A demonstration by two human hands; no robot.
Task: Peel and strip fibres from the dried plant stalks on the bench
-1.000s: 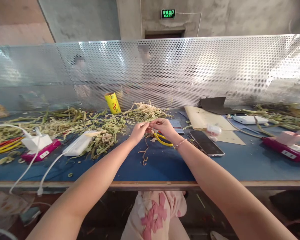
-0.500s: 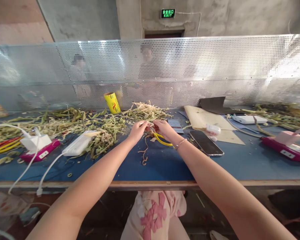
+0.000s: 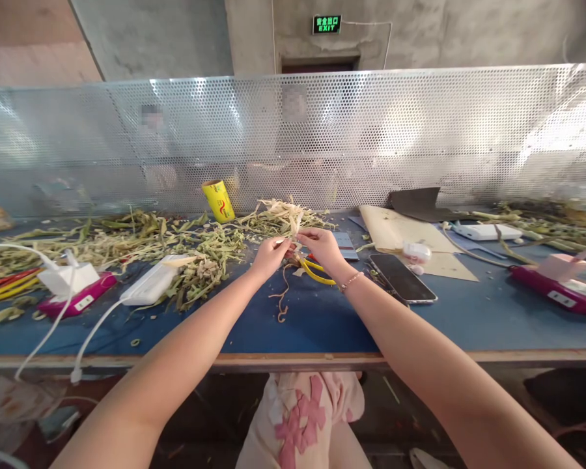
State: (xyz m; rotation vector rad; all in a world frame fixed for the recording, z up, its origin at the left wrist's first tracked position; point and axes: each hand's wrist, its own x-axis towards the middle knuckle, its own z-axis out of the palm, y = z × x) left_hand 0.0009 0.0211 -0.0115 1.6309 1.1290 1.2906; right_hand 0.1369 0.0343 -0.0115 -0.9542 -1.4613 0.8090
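Observation:
Over the middle of the blue table, my left hand (image 3: pixel 270 256) and my right hand (image 3: pixel 324 249) meet with fingertips pinched together. Between them rises a pale dried plant strip (image 3: pixel 293 224), its lower end hidden by the fingers. Just beyond lies a heap of dried plant strips (image 3: pixel 268 218). Under my right hand sits a tool with a yellow looped handle (image 3: pixel 317 276), partly covered, so its kind is unclear. A thin brown curled strand (image 3: pixel 282 301) lies on the tabletop below my fingers.
Dried leafy stalks (image 3: pixel 215 251) spread leftward, near a yellow roll (image 3: pixel 219 200) and white power bank (image 3: pixel 151 281). At right are a phone (image 3: pixel 403 279), brown paper (image 3: pixel 400 229) and magenta power strip (image 3: pixel 557 296). A perforated metal screen (image 3: pixel 342 143) stands behind, with people beyond it.
My right hand has shifted slightly up and its fingers have straightened somewhat. A pale plant strip now shows standing up above the fingertips. My left hand stays almost in place.

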